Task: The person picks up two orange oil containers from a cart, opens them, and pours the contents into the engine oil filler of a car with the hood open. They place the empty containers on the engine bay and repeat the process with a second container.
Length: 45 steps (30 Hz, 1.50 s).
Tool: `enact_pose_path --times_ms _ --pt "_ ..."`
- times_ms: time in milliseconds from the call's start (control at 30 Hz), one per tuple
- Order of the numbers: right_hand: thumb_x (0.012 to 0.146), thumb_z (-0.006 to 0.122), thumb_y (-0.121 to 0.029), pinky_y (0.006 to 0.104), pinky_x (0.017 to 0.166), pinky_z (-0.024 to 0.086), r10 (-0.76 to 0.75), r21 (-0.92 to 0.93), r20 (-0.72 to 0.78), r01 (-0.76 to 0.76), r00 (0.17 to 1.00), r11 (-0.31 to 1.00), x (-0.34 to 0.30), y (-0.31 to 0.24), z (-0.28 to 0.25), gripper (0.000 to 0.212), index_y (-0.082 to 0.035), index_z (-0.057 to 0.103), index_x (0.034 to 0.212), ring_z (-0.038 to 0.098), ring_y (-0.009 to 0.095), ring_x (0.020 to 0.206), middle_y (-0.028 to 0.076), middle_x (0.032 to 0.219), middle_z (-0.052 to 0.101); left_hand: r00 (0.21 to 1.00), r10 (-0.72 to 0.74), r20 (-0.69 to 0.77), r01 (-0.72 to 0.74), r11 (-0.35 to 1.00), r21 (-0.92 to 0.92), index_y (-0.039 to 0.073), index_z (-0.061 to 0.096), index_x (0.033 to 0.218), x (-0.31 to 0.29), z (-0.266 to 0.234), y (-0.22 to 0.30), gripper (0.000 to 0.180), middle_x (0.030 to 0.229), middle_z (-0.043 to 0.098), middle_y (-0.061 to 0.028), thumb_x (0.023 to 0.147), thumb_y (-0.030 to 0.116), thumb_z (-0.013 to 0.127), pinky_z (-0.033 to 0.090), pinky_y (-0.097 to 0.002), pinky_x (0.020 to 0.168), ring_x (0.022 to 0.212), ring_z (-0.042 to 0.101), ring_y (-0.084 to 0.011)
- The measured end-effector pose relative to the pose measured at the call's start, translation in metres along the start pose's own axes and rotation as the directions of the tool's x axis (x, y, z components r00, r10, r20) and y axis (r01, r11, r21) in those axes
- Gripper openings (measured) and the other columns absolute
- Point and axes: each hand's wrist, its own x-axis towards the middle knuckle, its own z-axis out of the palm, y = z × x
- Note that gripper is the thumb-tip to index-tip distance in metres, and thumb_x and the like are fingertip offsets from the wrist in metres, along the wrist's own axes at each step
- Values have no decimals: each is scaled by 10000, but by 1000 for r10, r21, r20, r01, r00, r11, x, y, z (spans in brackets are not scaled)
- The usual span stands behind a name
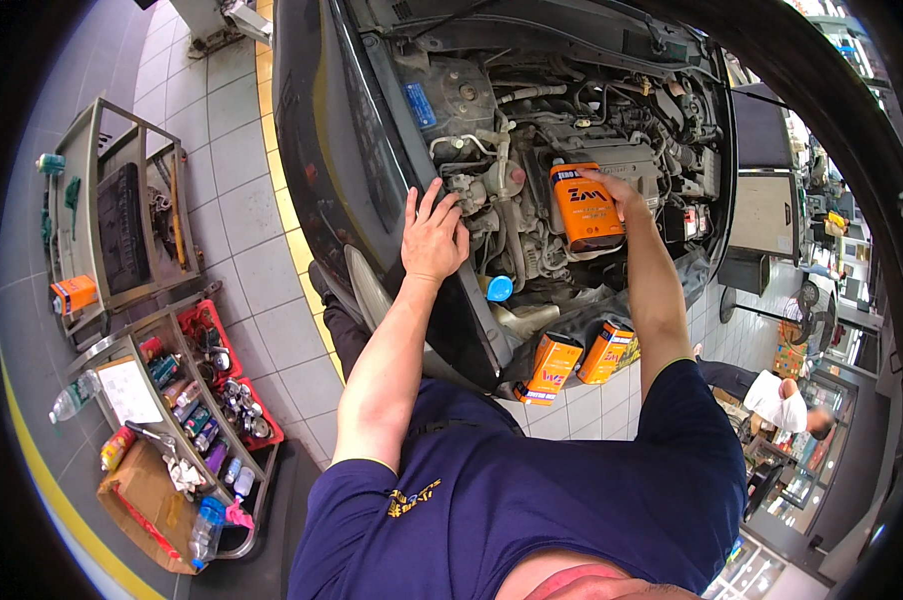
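Note:
My right hand (620,192) grips an orange and black oil can (584,208) by its right side, over the engine (612,150) of a car with its hood up. The can stands nearly upright in the picture; whether it rests on the engine or hangs above it, I cannot tell. With fingers spread, my left hand (436,236) lies on the inner edge of the dark fender (412,180), beside the hoses and pipes. Below it shows a round blue cap (500,288). Two more orange cans (549,368) (607,352) stand at the car's front edge.
At left are a metal cart (107,210) and a tool trolley (162,340) with spray cans, bottles and red trays (212,335). A cardboard box (147,500) sits at its near end. Another person (777,400) is at the right, near a black fan (812,300).

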Motion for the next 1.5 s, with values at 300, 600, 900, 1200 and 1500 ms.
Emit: enact_pose_path --times_ms 300,600,900,1200,1500 --pt "986 970 -459 430 833 736 6 -154 -77 -18 997 988 -12 -23 11 561 -46 804 1327 869 243 926 114 1205 894 1000 -4 -3 4 1000 -3 81 849 1120 -1 1 -1 218 1420 788 -32 945 149 738 283 -633 1433 1642 539 -316" --pt "1004 947 -476 445 876 726 21 -223 -46 -31 999 974 -6 -37 17 577 -63 803 1381 869 238 973 106 1250 889 1000 -4 -3 4 1000 -4 74 853 1120 -1 0 0 225 1425 786 -33 951 159 730 280 -636 1437 1644 537 -315" --pt "1011 945 -439 425 847 730 59 -212 4 -57 998 976 -1 -44 11 561 -71 793 1406 875 244 972 111 1253 889 1000 -14 0 14 1000 -5 68 854 1112 -1 0 0 220 1419 787 -35 957 162 731 283 -635 1437 1640 541 -314" --pt "1027 925 -461 442 843 735 89 -327 17 -78 996 942 6 -59 2 575 -47 779 1398 887 254 974 135 1240 893 1000 -16 1 16 1000 -1 66 857 1113 -1 0 0 220 1414 789 -34 953 157 736 292 -636 1431 1632 550 -315" --pt "1016 928 -500 430 773 722 70 -532 -63 -93 996 842 3 -79 18 567 -63 799 1355 881 241 897 131 1171 901 1000 -20 -7 20 1000 -5 69 859 1111 -1 0 0 217 1407 794 -30 949 150 739 301 -631 1427 1622 565 -314"
